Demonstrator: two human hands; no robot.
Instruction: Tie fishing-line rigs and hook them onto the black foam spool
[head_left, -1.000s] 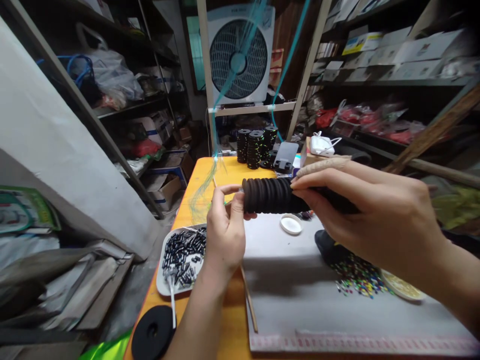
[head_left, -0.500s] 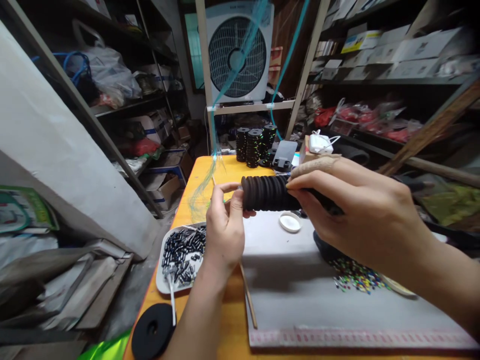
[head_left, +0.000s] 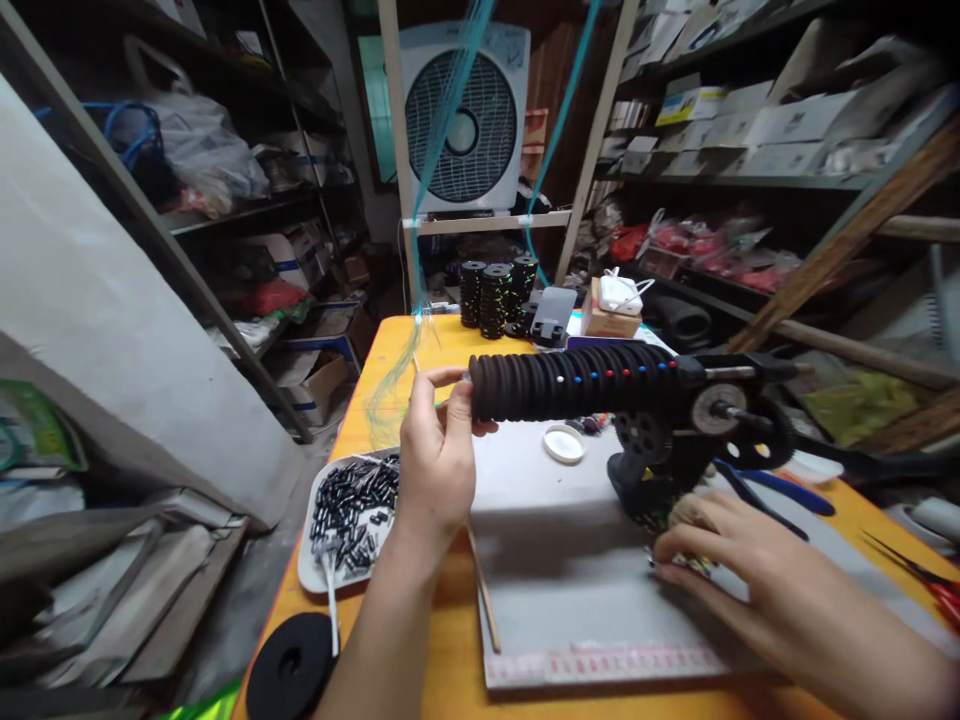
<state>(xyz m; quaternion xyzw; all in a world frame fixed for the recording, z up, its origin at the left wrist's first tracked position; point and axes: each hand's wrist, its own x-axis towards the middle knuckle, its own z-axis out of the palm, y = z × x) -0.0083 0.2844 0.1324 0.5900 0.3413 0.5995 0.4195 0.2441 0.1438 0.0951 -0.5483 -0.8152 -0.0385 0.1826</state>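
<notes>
At bench [head_left: 420, 640] centre, a row of black foam discs [head_left: 555, 385] sits packed on a horizontal shaft, running from 9 toward 3 o'clock into a black geared winder [head_left: 675, 440] w/ a round wheel at its right end. Small coloured dots show along the discs' top edge. Left hand [head_left: 435, 455] is at the row's 9 o'clock end, grip pinched: thumb and forefinger pressed on the outermost disc's edge, other fingers curled. Right hand [head_left: 742, 570] lies low at 5 o'clock of the winder, fingertips down on the grey mat [head_left: 570, 560] by the machine's base, touching a scatter of coloured beads [head_left: 694, 563]; can't tell if anything is pinched there, fingers look loosely bent.

At 7 o'clock of the left hand, a white tray [head_left: 311, 575] of small black tubes, w/ a white spoon in it. Below that, a loose black foam disc [head_left: 289, 665]. White cap [head_left: 563, 443] on mat just under the row. Stacked black spools [head_left: 495, 295] at 12 o'clock, far bench edge. Blue-handled pliers [head_left: 780, 490] at 3 o'clock.
</notes>
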